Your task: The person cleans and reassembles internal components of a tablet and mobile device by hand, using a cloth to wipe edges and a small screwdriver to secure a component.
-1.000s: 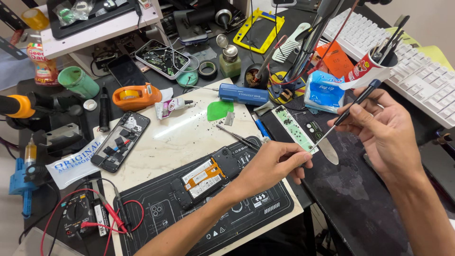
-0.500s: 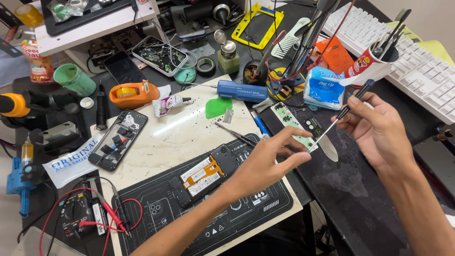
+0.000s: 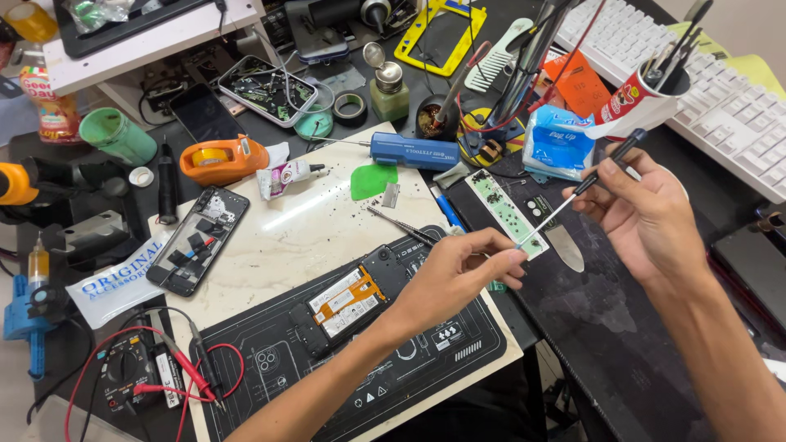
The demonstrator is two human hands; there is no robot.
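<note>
R hand (image 3: 647, 217) holding screwdriver (image 3: 573, 199), L hand (image 3: 458, 274) at tip

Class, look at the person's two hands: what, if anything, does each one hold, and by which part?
The right hand holds a thin screwdriver by its black handle. The left hand pinches at its tip; anything held there cannot be told.

A blue soft tissue packet (image 3: 558, 139) with a white label is seen far right of centre, just left of a red-and-white printed paper cup (image 3: 629, 98) holding tools. A white flat pouch (image 3: 115, 277) with blue lettering is laid at the near left beside a dark opened phone (image 3: 199, 238). A yellow-and-red labelled bottle (image 3: 49, 102) is noted at the far left edge, and an orange-and-white label (image 3: 347, 295) on the opened phone (image 3: 360, 299) at the near centre.
</note>
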